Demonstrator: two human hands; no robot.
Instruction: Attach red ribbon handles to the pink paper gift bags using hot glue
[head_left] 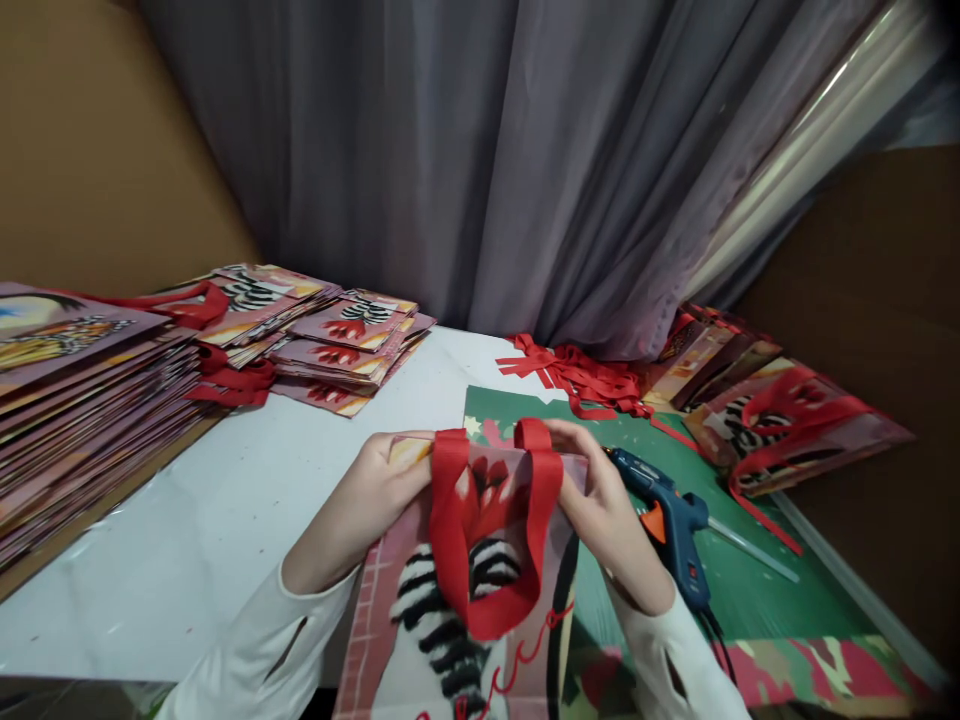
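White table, both hands closed — gripping printed bag, red handle.

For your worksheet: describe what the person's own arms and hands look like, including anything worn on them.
Both arms wear long white sleeves: left sleeve, right sleeve. Each sleeve has a narrow dark slit near the cuff. The left hand and right hand are bare, with no gloves; no rings or watch show.

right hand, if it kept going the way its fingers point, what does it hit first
The right hand grips the printed paper bag at its top edge, fingers pointing left, so it would first meet the red ribbon handle, then probably the left hand; depth is unclear.
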